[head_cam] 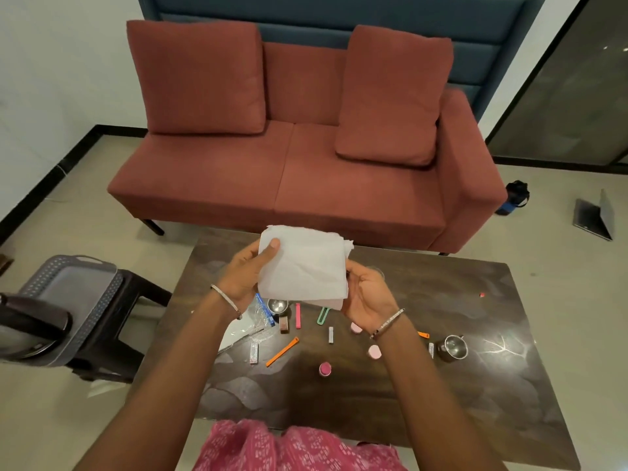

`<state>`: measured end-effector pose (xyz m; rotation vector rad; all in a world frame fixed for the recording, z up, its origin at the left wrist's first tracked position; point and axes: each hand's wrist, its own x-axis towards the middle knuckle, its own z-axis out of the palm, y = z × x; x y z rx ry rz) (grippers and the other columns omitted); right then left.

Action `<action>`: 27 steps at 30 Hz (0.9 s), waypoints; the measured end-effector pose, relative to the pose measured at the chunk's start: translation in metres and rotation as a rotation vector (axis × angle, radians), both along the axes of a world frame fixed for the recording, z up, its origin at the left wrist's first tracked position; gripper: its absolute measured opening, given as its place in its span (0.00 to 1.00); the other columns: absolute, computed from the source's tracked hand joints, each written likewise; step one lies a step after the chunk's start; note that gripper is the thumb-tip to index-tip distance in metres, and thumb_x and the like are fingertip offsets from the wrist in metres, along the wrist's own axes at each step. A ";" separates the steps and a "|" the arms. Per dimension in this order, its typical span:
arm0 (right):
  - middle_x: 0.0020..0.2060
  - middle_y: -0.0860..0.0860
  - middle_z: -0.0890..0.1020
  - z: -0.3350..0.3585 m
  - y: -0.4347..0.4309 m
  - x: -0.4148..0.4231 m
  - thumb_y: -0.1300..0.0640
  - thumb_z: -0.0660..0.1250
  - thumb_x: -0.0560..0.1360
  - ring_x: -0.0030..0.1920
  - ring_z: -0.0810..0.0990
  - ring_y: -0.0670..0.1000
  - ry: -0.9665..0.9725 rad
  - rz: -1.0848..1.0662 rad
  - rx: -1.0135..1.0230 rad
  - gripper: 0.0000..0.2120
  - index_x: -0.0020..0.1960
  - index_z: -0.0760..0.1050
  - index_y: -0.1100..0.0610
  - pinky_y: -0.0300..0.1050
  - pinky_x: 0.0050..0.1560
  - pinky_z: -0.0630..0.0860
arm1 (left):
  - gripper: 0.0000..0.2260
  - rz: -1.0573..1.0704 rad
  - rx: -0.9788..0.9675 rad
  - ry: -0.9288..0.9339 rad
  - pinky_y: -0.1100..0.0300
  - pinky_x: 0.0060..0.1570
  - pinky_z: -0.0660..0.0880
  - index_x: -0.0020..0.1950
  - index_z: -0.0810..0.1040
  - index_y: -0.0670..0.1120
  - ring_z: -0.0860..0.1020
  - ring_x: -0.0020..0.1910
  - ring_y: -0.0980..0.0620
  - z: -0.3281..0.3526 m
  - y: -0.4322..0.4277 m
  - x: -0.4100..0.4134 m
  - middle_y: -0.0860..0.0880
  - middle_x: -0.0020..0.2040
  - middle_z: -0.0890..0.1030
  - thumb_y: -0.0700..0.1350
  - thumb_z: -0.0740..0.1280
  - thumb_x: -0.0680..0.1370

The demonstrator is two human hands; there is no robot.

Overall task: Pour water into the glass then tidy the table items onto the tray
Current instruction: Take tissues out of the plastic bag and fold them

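Nothing legible here: the small silver packets [254,353] lying on the desk [475,396] carry some print, but it's too tiny and blurred to read.

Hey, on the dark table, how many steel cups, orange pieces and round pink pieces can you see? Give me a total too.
Steel cups: 2
Orange pieces: 2
Round pink pieces: 3
Total: 7
The tissue may hide more.
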<state>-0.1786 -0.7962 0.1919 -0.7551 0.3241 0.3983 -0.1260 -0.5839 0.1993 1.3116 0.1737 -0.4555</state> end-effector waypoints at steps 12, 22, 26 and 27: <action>0.56 0.58 0.83 0.013 -0.005 0.004 0.60 0.60 0.80 0.53 0.81 0.56 -0.051 0.077 -0.316 0.14 0.61 0.80 0.63 0.50 0.52 0.78 | 0.25 -0.116 -0.298 0.259 0.46 0.56 0.79 0.66 0.78 0.47 0.78 0.64 0.44 -0.018 0.006 -0.004 0.44 0.65 0.79 0.52 0.75 0.71; 0.47 0.51 0.87 0.023 -0.005 0.012 0.62 0.58 0.81 0.45 0.86 0.49 -0.096 0.223 -0.494 0.18 0.49 0.86 0.51 0.43 0.43 0.82 | 0.20 -0.104 -0.186 0.115 0.53 0.46 0.81 0.57 0.83 0.45 0.83 0.54 0.45 -0.015 0.002 0.016 0.42 0.59 0.83 0.48 0.78 0.67; 0.55 0.55 0.85 0.024 -0.002 0.020 0.54 0.53 0.83 0.53 0.85 0.54 -0.083 0.158 -0.381 0.20 0.55 0.84 0.53 0.49 0.46 0.83 | 0.15 -0.057 -0.136 0.113 0.54 0.43 0.82 0.51 0.85 0.44 0.84 0.50 0.46 -0.012 0.000 0.024 0.43 0.54 0.85 0.45 0.77 0.66; 0.57 0.56 0.84 0.024 -0.001 0.023 0.50 0.50 0.83 0.55 0.84 0.56 -0.082 0.150 -0.339 0.22 0.58 0.83 0.53 0.50 0.47 0.82 | 0.14 -0.036 -0.124 0.115 0.54 0.42 0.82 0.50 0.85 0.44 0.85 0.48 0.46 -0.012 0.000 0.026 0.43 0.53 0.85 0.45 0.77 0.66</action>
